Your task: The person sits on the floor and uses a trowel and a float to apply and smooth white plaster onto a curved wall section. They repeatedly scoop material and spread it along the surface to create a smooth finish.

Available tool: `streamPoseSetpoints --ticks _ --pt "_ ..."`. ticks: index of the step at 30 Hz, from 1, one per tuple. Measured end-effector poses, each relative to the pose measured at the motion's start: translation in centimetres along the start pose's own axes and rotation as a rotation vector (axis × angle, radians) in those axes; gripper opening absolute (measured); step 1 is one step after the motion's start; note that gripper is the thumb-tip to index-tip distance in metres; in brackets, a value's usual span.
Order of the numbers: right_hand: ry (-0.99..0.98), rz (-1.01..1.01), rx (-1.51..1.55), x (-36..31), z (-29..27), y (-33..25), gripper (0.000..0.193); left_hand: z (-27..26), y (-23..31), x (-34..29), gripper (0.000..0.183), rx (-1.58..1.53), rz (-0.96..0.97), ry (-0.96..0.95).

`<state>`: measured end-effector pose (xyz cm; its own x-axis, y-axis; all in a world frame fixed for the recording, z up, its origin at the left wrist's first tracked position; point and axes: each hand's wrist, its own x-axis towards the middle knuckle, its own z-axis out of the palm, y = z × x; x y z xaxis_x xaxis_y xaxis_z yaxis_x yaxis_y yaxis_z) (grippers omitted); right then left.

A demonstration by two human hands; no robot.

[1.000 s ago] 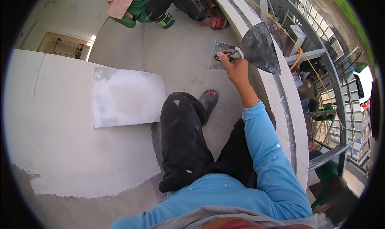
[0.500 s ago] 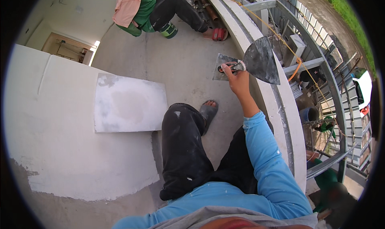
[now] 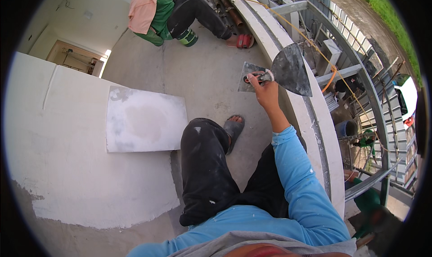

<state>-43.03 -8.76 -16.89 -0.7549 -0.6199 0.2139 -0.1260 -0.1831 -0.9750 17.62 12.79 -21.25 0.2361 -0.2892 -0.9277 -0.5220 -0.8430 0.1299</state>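
Observation:
My right hand (image 3: 264,92) is closed round the handle of a wide putty knife (image 3: 293,73), held out ahead of me over the floor's right side. Its broad, dark, smeared blade points right across the pale ledge. A smaller squarish metal blade (image 3: 245,86) sticks out on the left of the same hand; whether it has a handle of its own I cannot tell. To the left, a white board (image 3: 168,115) with a greyish patch in its middle lies on the white-coated surface (image 3: 67,167). My left hand is out of view; only that sleeve shows at the lower edge.
Ahead, a person in green (image 3: 162,9) sits by a green bucket (image 3: 188,37). A curved pale ledge (image 3: 321,144) runs along my right. Beyond it are a metal rail (image 3: 375,104), a yellow rope (image 3: 310,40), and clutter lower down. My sandalled foot (image 3: 234,128) rests on the concrete floor.
The view has shifted slightly, so the board and the seated person appear a little lower. My right hand keeps its grip on the putty knife, nearly in the same place.

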Motion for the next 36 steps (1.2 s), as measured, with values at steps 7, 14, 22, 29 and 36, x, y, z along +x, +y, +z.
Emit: streamPoseSetpoints --ticks 7,14,22,29,36 --pt "0.000 -0.008 -0.038 -0.1 -0.1 -0.3 0.019 0.0 -0.2 0.1 0.045 -0.015 -0.009 -0.002" --pt "0.007 -0.019 -0.055 -0.2 0.0 -0.2 0.020 -0.2 -0.3 0.1 0.044 -0.018 -0.012 -0.002" --pt "-0.004 -0.007 -0.023 -0.1 0.2 0.2 0.020 -0.6 -0.4 0.2 0.042 -0.022 -0.019 0.002" --pt "0.000 -0.002 -0.060 -0.2 0.2 0.3 0.021 -1.0 -0.9 0.3 0.041 -0.029 -0.030 0.004" --pt "0.004 -0.011 -0.029 -0.2 0.4 0.7 0.035 -4.5 0.1 -0.7 0.040 0.056 -0.064 0.027"
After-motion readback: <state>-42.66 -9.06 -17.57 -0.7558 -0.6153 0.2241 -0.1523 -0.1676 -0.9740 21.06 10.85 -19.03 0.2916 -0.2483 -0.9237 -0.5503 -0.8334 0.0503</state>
